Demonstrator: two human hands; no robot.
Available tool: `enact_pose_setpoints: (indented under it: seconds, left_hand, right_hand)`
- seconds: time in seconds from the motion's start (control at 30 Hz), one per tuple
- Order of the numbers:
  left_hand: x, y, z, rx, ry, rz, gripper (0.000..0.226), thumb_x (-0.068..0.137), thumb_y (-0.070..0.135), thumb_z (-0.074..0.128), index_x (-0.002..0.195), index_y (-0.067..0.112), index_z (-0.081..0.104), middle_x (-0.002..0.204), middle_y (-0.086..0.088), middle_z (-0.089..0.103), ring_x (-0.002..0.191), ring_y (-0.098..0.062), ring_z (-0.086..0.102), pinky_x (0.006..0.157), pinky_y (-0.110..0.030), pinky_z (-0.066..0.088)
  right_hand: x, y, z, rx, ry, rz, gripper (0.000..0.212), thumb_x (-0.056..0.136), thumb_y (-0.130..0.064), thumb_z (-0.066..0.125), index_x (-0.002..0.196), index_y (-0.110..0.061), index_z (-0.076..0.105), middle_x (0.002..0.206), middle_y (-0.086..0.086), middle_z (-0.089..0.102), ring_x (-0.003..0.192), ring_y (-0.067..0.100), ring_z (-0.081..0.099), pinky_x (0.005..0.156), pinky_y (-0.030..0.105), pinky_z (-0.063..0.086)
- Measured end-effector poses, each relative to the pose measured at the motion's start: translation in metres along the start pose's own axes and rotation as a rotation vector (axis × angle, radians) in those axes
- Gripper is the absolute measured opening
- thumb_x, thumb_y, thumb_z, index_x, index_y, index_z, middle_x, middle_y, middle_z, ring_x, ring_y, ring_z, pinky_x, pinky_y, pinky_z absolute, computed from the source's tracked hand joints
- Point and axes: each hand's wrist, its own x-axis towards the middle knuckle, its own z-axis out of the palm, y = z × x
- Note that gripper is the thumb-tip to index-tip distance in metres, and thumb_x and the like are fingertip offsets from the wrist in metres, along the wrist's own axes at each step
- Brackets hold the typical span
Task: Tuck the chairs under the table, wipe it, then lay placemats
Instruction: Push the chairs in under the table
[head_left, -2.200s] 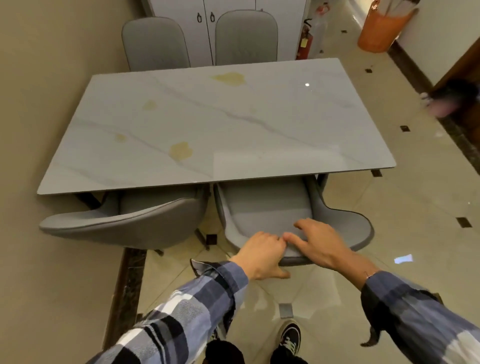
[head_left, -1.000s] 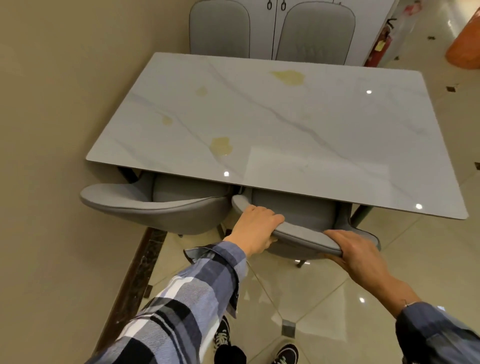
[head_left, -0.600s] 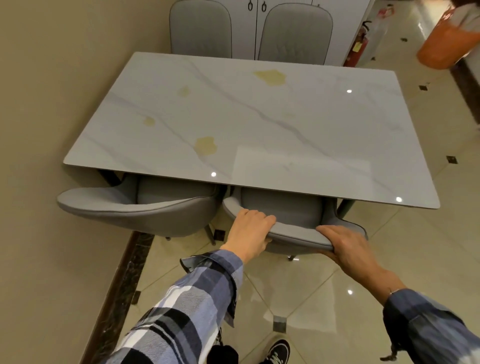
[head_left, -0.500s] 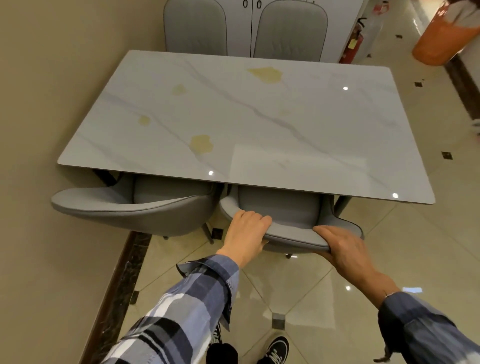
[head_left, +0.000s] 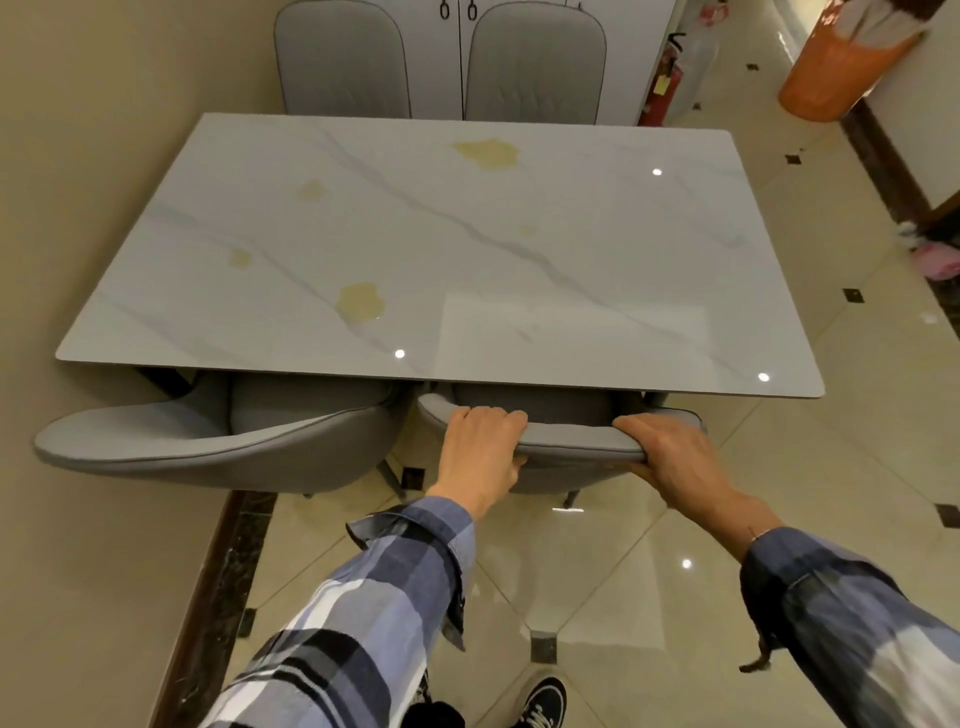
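Both hands hold the curved top edge of the near-right grey chair (head_left: 566, 441). The left hand (head_left: 480, 452) has its grip closed over the backrest rim, fingers curled over the top and thumb underneath; the right hand (head_left: 670, 457) grips the same rim toward 3 o'clock, fingers wrapped over the padded edge. The seat of this chair lies under the near edge of the marble counter (head_left: 597, 249), with only the backrest showing beyond it.

At 9 o'clock from it stands the near-left grey chair (head_left: 208, 441), its seat partly under the counter and its backrest reaching out toward the wall. At 12 o'clock, across the counter, two more grey chairs (head_left: 343, 62) stand side by side with their backs upright against the far edge.

The counter carries several yellowish stains (head_left: 359, 302), the largest near the front left and another toward the far side. A red fire extinguisher (head_left: 662, 85) stands at 1 o'clock, an orange bin (head_left: 826, 73) further right.
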Motion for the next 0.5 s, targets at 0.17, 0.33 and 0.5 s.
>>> enact_pose_setpoints:
  seconds: [0.17, 0.33, 0.5]
  left_hand:
    - [-0.010, 0.008, 0.013, 0.018, -0.040, 0.020, 0.048, 0.087, 0.034, 0.069, 0.131, 0.028, 0.054, 0.125, 0.002, 0.061, 0.122, -0.022, 0.051, 0.117, -0.047, 0.024]
    - [0.003, -0.020, -0.007, 0.032, -0.146, -0.001, 0.044, 0.089, 0.036, 0.067, 0.131, 0.029, 0.055, 0.123, 0.001, 0.061, 0.123, -0.023, 0.050, 0.118, -0.054, 0.018]
    - [0.006, -0.037, -0.009, 0.032, -0.131, -0.055, 0.034, 0.087, 0.034, 0.069, 0.119, 0.030, 0.060, 0.112, 0.002, 0.066, 0.111, -0.023, 0.057, 0.105, -0.045, 0.036]
  right_hand:
    - [-0.018, 0.002, 0.009, 0.011, 0.013, -0.001, 0.041, 0.076, -0.033, 0.081, 0.110, -0.019, 0.064, 0.099, 0.002, 0.069, 0.086, 0.020, 0.065, 0.074, 0.037, 0.058]
    - [0.007, -0.015, 0.015, -0.032, -0.023, -0.025, 0.040, 0.080, -0.033, 0.077, 0.115, -0.020, 0.062, 0.103, 0.003, 0.068, 0.089, 0.022, 0.064, 0.075, 0.038, 0.056]
    - [0.024, -0.027, 0.024, 0.013, -0.100, -0.041, 0.038, 0.083, -0.030, 0.075, 0.117, -0.021, 0.060, 0.107, 0.003, 0.066, 0.092, 0.021, 0.061, 0.078, 0.039, 0.054]
